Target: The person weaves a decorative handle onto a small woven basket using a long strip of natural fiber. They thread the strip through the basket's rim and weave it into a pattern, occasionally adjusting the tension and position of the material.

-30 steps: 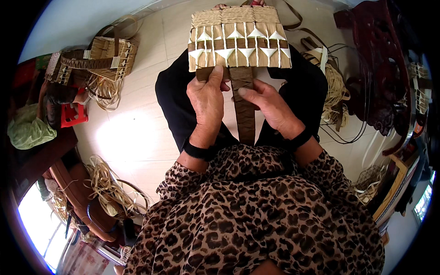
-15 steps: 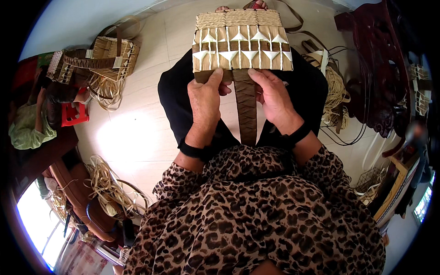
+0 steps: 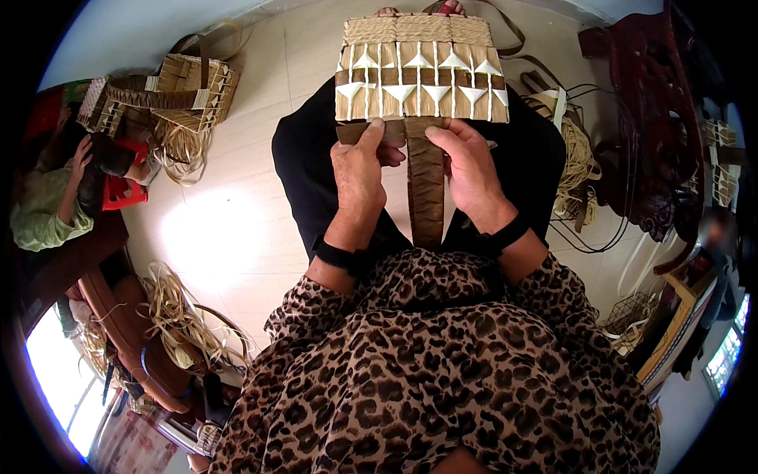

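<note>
A woven basket with white triangle trim and a braided straw band lies between my knees. A brown wrapped handle runs from its near edge down toward my waist. My left hand is closed on a brown strip along that near edge, thumb on top. At the handle's upper end, my right hand pinches its right side, the thumb laid over the wrapping and the fingers partly hidden beneath.
More woven baskets stand at the far left, near another person's arm and a red stool. Loose straw strips lie in bundles at left and right. Dark carved furniture fills the right side.
The basket has shifted slightly to the right. My right thumb has moved from the basket's edge onto the handle, and my left hand keeps its hold.
</note>
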Available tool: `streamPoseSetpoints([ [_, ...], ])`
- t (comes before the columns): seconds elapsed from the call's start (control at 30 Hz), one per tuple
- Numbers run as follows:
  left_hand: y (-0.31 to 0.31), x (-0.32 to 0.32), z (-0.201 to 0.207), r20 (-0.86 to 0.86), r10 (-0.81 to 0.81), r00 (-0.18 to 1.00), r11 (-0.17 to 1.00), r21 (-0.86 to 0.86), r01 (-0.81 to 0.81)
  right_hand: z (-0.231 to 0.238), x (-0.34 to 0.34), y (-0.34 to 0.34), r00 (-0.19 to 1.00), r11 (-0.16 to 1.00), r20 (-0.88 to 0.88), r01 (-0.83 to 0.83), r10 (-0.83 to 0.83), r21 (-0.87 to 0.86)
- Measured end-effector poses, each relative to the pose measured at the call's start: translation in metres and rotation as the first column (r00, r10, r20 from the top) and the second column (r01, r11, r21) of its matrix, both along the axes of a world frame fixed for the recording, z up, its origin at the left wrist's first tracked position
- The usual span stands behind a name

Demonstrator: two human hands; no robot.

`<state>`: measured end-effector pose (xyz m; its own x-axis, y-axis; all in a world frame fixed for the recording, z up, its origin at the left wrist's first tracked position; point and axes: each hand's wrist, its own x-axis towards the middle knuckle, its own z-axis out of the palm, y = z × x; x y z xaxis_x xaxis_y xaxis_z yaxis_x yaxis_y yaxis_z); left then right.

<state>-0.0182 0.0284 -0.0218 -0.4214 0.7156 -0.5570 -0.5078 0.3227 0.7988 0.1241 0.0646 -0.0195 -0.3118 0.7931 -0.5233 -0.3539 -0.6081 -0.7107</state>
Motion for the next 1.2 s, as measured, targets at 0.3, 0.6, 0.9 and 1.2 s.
streamPoseSetpoints([
  [0.3,-0.002,0.004,-0.001,-0.018,0.005,1.000,0.999,0.038,-0.004,0.007,-0.002,-0.003,0.999,1.000,0.038,0.001,-0.001,0.007],
  [0.6,0.003,0.012,0.020,-0.388,-0.055,0.920,0.986,0.123,0.111,-0.004,-0.001,0.003,0.993,0.999,0.117,0.025,-0.022,-0.028],
  [0.9,0.004,0.008,0.026,-0.356,-0.068,0.932,0.976,0.169,0.136,0.021,0.015,0.008,0.542,0.867,0.828,-0.473,0.145,0.158],
  [1.2,0.003,0.003,0.046,-0.778,-0.197,0.596,0.936,0.032,0.351,0.043,0.005,0.038,0.567,0.183,0.795,-0.776,-0.214,0.603],
])
